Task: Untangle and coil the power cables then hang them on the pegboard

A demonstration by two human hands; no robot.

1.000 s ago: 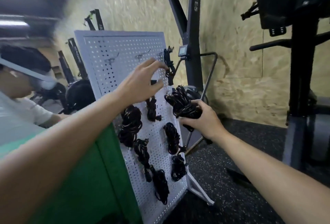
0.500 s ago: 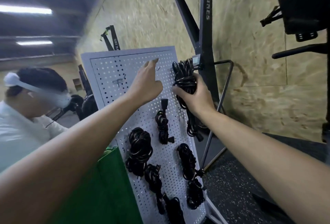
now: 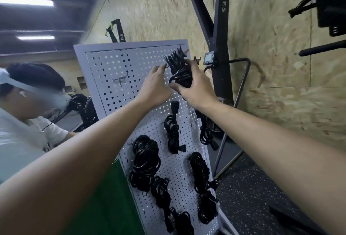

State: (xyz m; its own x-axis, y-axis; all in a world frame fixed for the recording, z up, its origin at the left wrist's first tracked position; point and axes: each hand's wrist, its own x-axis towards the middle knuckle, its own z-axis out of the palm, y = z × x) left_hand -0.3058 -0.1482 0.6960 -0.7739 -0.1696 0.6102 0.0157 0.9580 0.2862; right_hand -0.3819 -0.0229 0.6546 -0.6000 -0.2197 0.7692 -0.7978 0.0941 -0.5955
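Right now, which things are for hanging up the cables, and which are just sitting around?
For the job: coiled cable gripped by the right hand; left hand beside it; pegboard; empty hook; hung coils.
Just around: black machine frame; small display; green cover; another person.

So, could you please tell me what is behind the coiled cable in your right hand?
The grey pegboard is behind the coiled cable gripped by the right hand. Any hook behind it is covered.
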